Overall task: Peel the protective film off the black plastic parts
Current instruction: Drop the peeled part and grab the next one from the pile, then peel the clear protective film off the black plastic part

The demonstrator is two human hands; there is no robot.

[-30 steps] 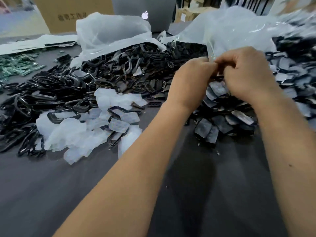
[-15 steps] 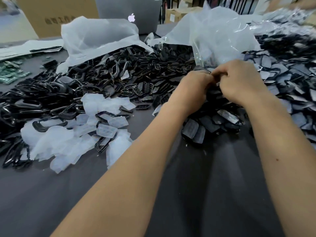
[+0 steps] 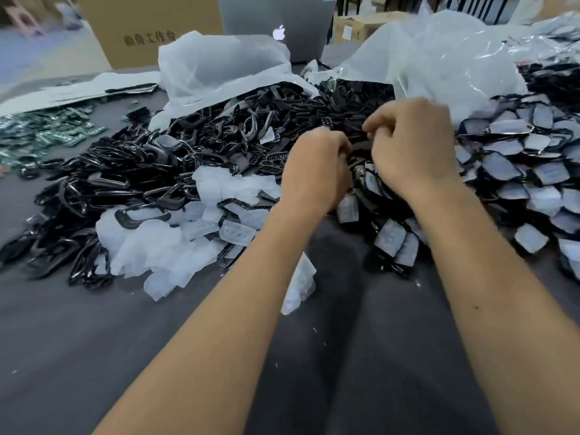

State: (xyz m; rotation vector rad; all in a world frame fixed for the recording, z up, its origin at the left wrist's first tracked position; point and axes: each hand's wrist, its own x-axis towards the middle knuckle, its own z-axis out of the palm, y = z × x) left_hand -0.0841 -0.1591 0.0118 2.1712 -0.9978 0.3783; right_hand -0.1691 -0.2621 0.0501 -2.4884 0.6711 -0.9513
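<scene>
My left hand [image 3: 317, 166] and my right hand [image 3: 411, 142] are curled, a short gap between them, above the heap of film-covered black parts [image 3: 514, 180]. Both pinch a small black plastic part [image 3: 361, 144] held between them; it is blurred and mostly hidden by the fingers. A pile of peeled black parts [image 3: 131, 171] lies to the left. Loose pieces of whitish peeled film [image 3: 163, 249] are heaped in front of that pile.
A dark grey table [image 3: 94, 356] carries everything. Clear plastic bags [image 3: 219, 67] [image 3: 439, 54] lie at the back, with a cardboard box [image 3: 147, 26] and a laptop [image 3: 279, 26] behind them. Green parts [image 3: 37, 130] are at the far left.
My hands, pressed together before, have drawn slightly apart. The view has shifted a little.
</scene>
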